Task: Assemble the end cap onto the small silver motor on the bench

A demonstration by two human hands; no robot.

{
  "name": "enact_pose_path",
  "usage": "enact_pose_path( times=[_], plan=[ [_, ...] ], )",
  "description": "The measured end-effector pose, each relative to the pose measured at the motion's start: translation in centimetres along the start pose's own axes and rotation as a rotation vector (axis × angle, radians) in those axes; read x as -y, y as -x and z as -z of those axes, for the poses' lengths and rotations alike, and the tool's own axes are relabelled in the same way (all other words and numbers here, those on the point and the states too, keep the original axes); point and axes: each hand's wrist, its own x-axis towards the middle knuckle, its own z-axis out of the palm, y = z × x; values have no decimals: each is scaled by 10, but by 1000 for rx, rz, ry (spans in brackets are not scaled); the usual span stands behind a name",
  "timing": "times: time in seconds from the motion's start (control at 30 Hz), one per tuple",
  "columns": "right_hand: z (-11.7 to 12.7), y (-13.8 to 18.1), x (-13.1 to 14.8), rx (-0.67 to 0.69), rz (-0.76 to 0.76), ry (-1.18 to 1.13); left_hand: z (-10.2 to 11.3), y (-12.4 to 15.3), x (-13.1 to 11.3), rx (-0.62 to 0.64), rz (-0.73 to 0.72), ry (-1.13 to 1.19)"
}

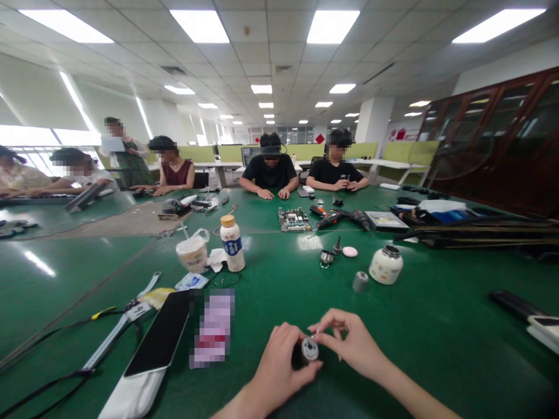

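Metal cylinder [310,348] steadied by the left hand [283,356], its rim met by the right hand [349,342]

The cylinder is grasped between the thumb and curled fingers of the left hand, low over the near part of the green table [437,355]. Its top, marked by dark openings, is left uncovered, presumably so that it can be seen and reached. Whether its base is rested on the table cannot be told. The fingertips of the right hand are brought together at the far rim; whether anything tiny is pinched there cannot be told. By this split, steadiness seems to be given by 1 hand and finer touch by the other.

Beyond the hands, a 2nd cylinder [360,281] is stood near a pale jar [386,266], within easy reach, it seems. Farther off, a metal fitting [326,258], a dark pointed part [338,245] and a pink oval [350,251] are grouped, perhaps so that small pieces are not scattered. To the left, a dark-screened device [161,333] is laid apart from the hands, probably to leave them room.
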Motion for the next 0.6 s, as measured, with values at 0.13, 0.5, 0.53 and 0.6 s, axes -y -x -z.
enact_pose_path(
  times=[0.13,0.5,0.53,0.6],
  plan=[
    [-13,10,16,57,-5,58,-1,0,2,-1,-14,-2],
    [-5,7,12,-123,19,169,2,-1,-3,4,-5,-19],
    [-3,6,14,-135,21,141,2,-1,-3,3,-2,-22],
    [0,5,17,-96,38,87,2,-1,-3,7,-6,-21]
  ],
)
